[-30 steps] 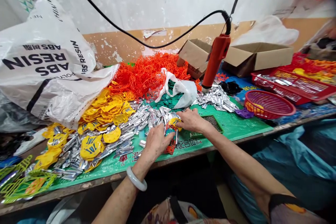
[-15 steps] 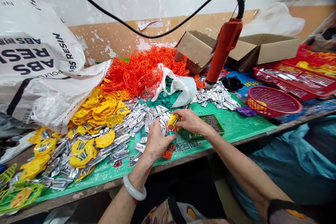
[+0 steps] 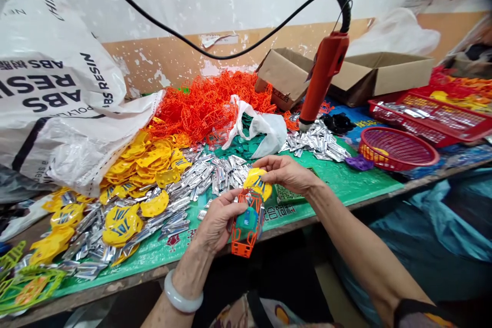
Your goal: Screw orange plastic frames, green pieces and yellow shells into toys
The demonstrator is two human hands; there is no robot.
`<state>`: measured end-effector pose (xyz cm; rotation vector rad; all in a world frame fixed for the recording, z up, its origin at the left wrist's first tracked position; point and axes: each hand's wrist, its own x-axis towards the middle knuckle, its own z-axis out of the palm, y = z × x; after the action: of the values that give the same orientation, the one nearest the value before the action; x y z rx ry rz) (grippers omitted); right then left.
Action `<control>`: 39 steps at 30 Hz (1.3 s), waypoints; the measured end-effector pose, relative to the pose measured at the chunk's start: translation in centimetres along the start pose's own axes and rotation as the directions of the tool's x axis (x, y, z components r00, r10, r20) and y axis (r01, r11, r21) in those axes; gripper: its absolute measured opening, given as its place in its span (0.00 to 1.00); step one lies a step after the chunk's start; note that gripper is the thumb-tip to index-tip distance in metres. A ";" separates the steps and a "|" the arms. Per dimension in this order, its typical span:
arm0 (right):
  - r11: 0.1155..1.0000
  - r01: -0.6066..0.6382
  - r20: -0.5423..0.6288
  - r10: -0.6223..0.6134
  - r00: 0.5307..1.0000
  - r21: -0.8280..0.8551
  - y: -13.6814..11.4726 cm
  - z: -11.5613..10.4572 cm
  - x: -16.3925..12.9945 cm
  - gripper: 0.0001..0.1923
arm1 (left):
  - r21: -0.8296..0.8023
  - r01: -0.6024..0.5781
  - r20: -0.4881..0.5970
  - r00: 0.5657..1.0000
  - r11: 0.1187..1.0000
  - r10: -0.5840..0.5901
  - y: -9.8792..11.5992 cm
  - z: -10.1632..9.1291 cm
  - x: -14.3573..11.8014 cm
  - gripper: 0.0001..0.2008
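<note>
My left hand (image 3: 220, 219), with a white bangle on the wrist, grips an orange plastic frame (image 3: 242, 248) near the table's front edge. A teal piece (image 3: 247, 219) sits within the frame. Between the thumb and fingers of my right hand (image 3: 288, 173) is a yellow plastic plate (image 3: 255, 179) with blue markings, at the frame's upper end. Whether plate and frame are joined, I cannot tell. Behind the right hand, a small green tray (image 3: 288, 195) is partly hidden. Silver metallic strips (image 3: 196, 177) lie heaped beyond my hands.
Yellow plates (image 3: 142, 161) pile up at left beside a white resin sack (image 3: 49, 87). Orange frames (image 3: 203, 107) are heaped behind a white bag (image 3: 269, 130) of teal pieces. An orange electric screwdriver (image 3: 323, 79) hangs overhead. Cardboard boxes (image 3: 400, 74) and a red basket (image 3: 400, 151) stand right.
Both hands have lifted the orange frame and yellow plate off the table toward me. The frame now shows more fully, and the right hand has moved slightly up from the green tray.
</note>
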<state>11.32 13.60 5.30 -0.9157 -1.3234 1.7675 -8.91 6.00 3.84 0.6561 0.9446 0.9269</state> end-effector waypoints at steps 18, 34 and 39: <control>0.997 0.058 -0.114 -0.064 0.991 -0.056 3.5 5.3 -1.5 0.18 | -0.087 -0.058 -0.160 0.986 0.994 0.044 -1.7 0.3 -2.2 0.16; 0.970 0.197 -0.258 -0.156 0.953 0.145 6.8 9.8 -10.6 0.24 | 0.775 -0.503 0.592 0.371 -0.381 0.715 -3.5 0.6 -7.4 0.15; 0.863 0.314 -0.195 -0.256 0.947 0.395 8.2 8.6 -10.6 0.33 | 0.704 -0.484 0.701 0.358 -0.519 0.617 -4.3 1.2 -7.4 0.14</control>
<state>7.75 -1.15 0.37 -0.5517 -0.8824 1.6327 -8.27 -2.65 3.79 2.8804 1.2040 1.1822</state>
